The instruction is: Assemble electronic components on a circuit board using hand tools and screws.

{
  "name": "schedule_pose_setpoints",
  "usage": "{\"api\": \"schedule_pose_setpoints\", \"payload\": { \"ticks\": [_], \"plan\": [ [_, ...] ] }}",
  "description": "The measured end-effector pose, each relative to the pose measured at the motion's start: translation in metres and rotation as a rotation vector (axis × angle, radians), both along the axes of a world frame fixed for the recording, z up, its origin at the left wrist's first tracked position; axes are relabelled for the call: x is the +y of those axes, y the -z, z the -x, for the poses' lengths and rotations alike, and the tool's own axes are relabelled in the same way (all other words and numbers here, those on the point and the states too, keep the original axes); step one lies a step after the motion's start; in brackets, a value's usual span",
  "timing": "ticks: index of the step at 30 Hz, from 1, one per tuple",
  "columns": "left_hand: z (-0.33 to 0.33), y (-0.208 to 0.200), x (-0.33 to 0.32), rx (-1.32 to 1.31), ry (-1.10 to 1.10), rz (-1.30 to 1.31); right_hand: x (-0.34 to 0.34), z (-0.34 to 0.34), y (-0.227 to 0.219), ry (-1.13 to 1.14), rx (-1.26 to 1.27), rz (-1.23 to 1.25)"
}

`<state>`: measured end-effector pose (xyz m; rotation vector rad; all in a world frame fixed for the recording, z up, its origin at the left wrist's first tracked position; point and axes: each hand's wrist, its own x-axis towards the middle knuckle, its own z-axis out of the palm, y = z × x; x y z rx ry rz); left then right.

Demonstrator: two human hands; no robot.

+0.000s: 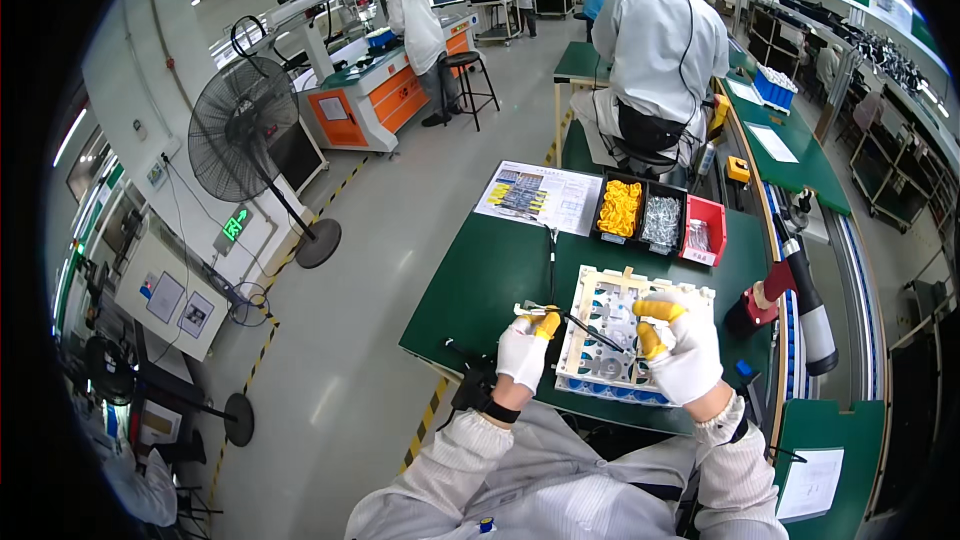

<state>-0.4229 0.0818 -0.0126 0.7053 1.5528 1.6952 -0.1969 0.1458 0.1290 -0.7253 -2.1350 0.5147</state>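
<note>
My left hand, gloved in white with yellow fingertips, is closed at the left side of a white plastic frame. Its fingers pinch a thin black cable, and a small white piece shows at the fingertips. The cable's dark end reaches over the frame. My right hand, in a matching glove, is at the frame's right side with thumb and forefinger apart and nothing visible between them. The white frame has round openings and grey-blue parts, above a blue layer along its near edge. Whether my right hand touches it, I cannot tell.
Behind the frame stand bins of yellow parts, silver screws and small clear bags. A printed sheet lies left of them on the green table. A black-and-white powered tool is at the right; a co-worker sits ahead.
</note>
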Motion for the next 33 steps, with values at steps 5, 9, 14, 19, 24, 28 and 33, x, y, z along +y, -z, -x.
{"api": "schedule_pose_setpoints", "payload": {
  "ticks": [5, 9, 14, 19, 24, 28, 33],
  "plan": [
    [0.000, 0.002, 0.007, -0.260, -0.032, -0.096, 0.008, 0.027, -0.011, -0.121, -0.199, 0.004],
    [-0.012, -0.028, 0.001, -0.153, -0.065, -0.151, 0.022, 0.033, -0.004, -0.178, -0.205, 0.162],
    [-0.008, -0.042, -0.008, 0.443, 0.001, -0.039, 0.028, 0.044, -0.015, -0.281, -0.180, 0.352],
    [-0.011, -0.073, -0.012, 0.940, 0.023, -0.173, 0.041, 0.053, -0.005, -0.413, -0.161, 0.628],
    [-0.009, -0.073, -0.014, 0.963, 0.060, -0.159, 0.050, 0.042, 0.013, -0.434, -0.123, 0.560],
    [-0.013, -0.068, -0.014, 0.750, 0.087, -0.122, 0.060, 0.026, 0.038, -0.419, -0.104, 0.561],
    [-0.005, -0.054, -0.017, 0.454, 0.203, -0.114, 0.037, 0.016, 0.022, -0.344, -0.156, 0.146]
  ]
}}
